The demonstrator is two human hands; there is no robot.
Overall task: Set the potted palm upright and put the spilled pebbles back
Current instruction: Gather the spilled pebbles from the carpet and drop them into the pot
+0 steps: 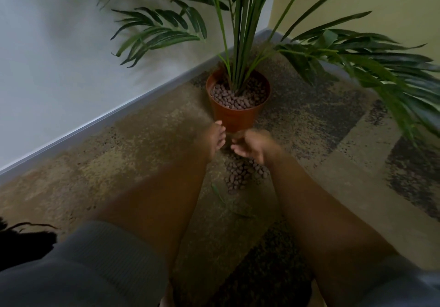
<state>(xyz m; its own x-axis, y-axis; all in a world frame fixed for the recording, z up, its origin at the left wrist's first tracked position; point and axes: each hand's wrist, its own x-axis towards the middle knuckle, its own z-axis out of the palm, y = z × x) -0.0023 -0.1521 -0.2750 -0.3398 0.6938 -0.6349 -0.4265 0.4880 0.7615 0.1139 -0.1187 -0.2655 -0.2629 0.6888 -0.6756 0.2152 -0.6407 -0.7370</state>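
The palm (pixel 240 33) stands upright in its orange-brown pot (pixel 234 116) on the carpet near the room's corner. Brown pebbles (pixel 238 94) fill the top of the pot. A small heap of spilled pebbles (pixel 239 175) lies on the carpet just in front of the pot. My left hand (pixel 215 137) is at the pot's lower left side, fingers apart, touching or almost touching it. My right hand (pixel 252 147) is blurred, low in front of the pot and above the spilled heap, fingers curled; whether it holds pebbles is unclear.
A white wall with a grey skirting board (pixel 95 125) runs along the left, a yellowish wall at the back right. Long fronds (pixel 381 68) spread out over the carpet on the right. A fallen green leaf (pixel 220 194) lies near the heap.
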